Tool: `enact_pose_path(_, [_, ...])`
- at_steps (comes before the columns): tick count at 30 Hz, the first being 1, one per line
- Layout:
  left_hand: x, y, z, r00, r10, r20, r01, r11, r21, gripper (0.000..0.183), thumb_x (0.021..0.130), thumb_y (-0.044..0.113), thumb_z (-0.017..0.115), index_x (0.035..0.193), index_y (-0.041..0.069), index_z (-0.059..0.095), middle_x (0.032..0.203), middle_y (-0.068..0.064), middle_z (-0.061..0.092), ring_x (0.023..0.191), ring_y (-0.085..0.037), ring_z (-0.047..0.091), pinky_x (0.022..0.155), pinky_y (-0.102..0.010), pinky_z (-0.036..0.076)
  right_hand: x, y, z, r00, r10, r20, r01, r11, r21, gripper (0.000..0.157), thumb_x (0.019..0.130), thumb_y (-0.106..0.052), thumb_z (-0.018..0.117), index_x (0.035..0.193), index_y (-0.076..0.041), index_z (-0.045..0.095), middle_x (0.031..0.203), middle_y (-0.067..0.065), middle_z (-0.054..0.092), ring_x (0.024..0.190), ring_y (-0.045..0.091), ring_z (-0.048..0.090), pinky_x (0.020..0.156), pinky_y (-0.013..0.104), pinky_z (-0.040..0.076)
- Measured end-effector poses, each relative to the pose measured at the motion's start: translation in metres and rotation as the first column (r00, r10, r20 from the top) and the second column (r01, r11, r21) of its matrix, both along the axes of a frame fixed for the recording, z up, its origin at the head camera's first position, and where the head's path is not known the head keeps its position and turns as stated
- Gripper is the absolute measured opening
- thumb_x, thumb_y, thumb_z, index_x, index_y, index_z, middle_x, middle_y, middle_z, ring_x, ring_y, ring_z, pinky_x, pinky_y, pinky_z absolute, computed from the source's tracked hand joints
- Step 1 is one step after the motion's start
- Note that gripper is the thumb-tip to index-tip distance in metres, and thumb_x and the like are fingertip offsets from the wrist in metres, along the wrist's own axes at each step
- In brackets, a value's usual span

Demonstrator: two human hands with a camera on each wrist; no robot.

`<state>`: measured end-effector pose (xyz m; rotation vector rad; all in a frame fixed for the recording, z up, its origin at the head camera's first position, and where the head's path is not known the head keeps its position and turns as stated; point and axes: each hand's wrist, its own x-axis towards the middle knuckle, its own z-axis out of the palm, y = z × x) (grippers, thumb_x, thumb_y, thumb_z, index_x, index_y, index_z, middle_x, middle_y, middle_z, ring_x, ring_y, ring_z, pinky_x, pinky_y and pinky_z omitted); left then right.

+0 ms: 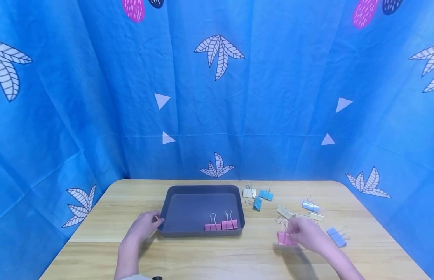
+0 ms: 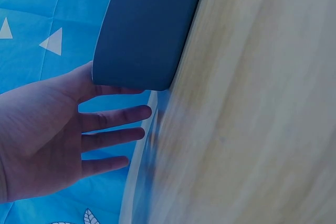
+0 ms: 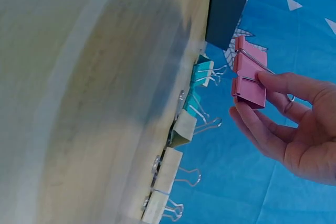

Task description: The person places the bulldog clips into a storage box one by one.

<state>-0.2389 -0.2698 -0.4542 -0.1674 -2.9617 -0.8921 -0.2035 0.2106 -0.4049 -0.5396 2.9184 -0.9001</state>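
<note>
My right hand (image 1: 306, 233) pinches a pink binder clip (image 3: 252, 69) between thumb and fingers, with the clip's wire handles against the hand. It hangs over the table to the right of the tray, and its shadow falls below. My left hand (image 1: 142, 226) is at the near left corner of a dark grey tray (image 1: 199, 234), thumb and index finger on its wall; the other fingers (image 2: 113, 140) stretch out straight in the left wrist view. Inside the tray, two pink binder clips (image 1: 229, 224) stand side by side along the near right wall, handles up.
Right of the tray lie a white clip (image 1: 249, 193), teal clips (image 1: 265, 195), pale yellow clips (image 1: 285, 212), a light blue clip (image 1: 310, 206) and a lavender clip (image 1: 337, 237). Blue patterned cloth (image 1: 217, 116) hangs behind the wooden table (image 1: 210, 256).
</note>
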Motion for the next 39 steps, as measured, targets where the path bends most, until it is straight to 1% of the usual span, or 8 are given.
enact_pose_path(9, [0.001,0.0,0.0,1.0,0.017,0.018,-0.017,1.0,0.0,0.014,0.089,0.016,0.058,0.096,0.005,0.063,0.082,-0.001,0.059,0.082,-0.023,0.056,0.075,-0.046,0.046,0.001,-0.011,0.007,0.999,-0.018,-0.042,0.019,1.0,0.022,0.013,0.073,-0.003,0.068,0.073,-0.012,0.059,0.071,-0.006,0.058,0.069,0.014,0.055,0.061,0.034,0.048])
enact_pose_path(14, [0.0,-0.001,0.001,1.0,0.007,0.013,-0.007,1.0,-0.003,0.016,0.089,0.016,0.059,0.097,0.004,0.063,0.083,-0.001,0.06,0.082,-0.023,0.056,0.075,-0.047,0.046,-0.001,-0.015,0.009,0.999,-0.014,-0.03,0.015,1.0,0.011,0.012,0.075,-0.006,0.069,0.074,-0.012,0.059,0.072,-0.006,0.059,0.069,0.014,0.055,0.061,0.034,0.048])
enact_pose_path(16, [0.0,-0.001,0.001,1.0,0.009,0.014,-0.008,1.0,-0.002,0.016,0.089,0.016,0.059,0.097,0.003,0.063,0.083,-0.002,0.06,0.081,-0.023,0.057,0.074,-0.046,0.046,-0.001,-0.016,0.01,1.0,-0.027,-0.014,0.027,1.0,0.007,0.012,0.075,-0.006,0.069,0.075,-0.013,0.059,0.073,-0.006,0.059,0.069,0.014,0.055,0.061,0.034,0.048])
enact_pose_path(23, [0.001,0.0,0.002,1.0,0.016,0.021,-0.017,1.0,0.006,0.017,0.089,0.015,0.059,0.098,0.003,0.063,0.084,-0.002,0.06,0.084,-0.024,0.056,0.076,-0.048,0.045,-0.002,-0.021,0.012,0.997,-0.071,-0.019,0.07,0.997,-0.02,0.013,0.075,-0.007,0.07,0.076,-0.014,0.059,0.076,-0.005,0.061,0.072,0.016,0.057,0.064,0.038,0.05])
enact_pose_path(28, [0.002,0.001,0.002,1.0,0.014,0.018,-0.014,1.0,0.004,0.013,0.089,0.016,0.058,0.095,0.005,0.063,0.083,-0.001,0.06,0.083,-0.024,0.056,0.075,-0.047,0.045,-0.002,-0.026,0.014,0.996,-0.086,-0.032,0.085,0.996,-0.033,0.013,0.075,-0.006,0.07,0.077,-0.014,0.06,0.077,-0.004,0.062,0.073,0.016,0.058,0.066,0.04,0.051])
enact_pose_path(35, [0.001,0.001,0.002,1.0,0.004,0.015,-0.004,1.0,0.001,0.013,0.089,0.016,0.058,0.094,0.005,0.063,0.083,-0.001,0.06,0.082,-0.025,0.056,0.074,-0.048,0.046,-0.005,-0.033,0.016,0.993,-0.11,-0.052,0.108,0.993,-0.044,0.014,0.075,-0.005,0.07,0.077,-0.015,0.06,0.078,-0.003,0.063,0.074,0.017,0.059,0.067,0.041,0.051])
enact_pose_path(39, [0.002,0.001,0.002,1.0,0.013,0.019,-0.013,1.0,0.002,0.012,0.089,0.016,0.058,0.093,0.005,0.062,0.083,-0.001,0.06,0.082,-0.024,0.056,0.075,-0.048,0.046,-0.006,-0.036,0.017,0.991,-0.122,-0.051,0.12,0.992,-0.044,0.014,0.075,-0.006,0.07,0.077,-0.016,0.061,0.079,-0.004,0.063,0.075,0.017,0.059,0.068,0.042,0.051])
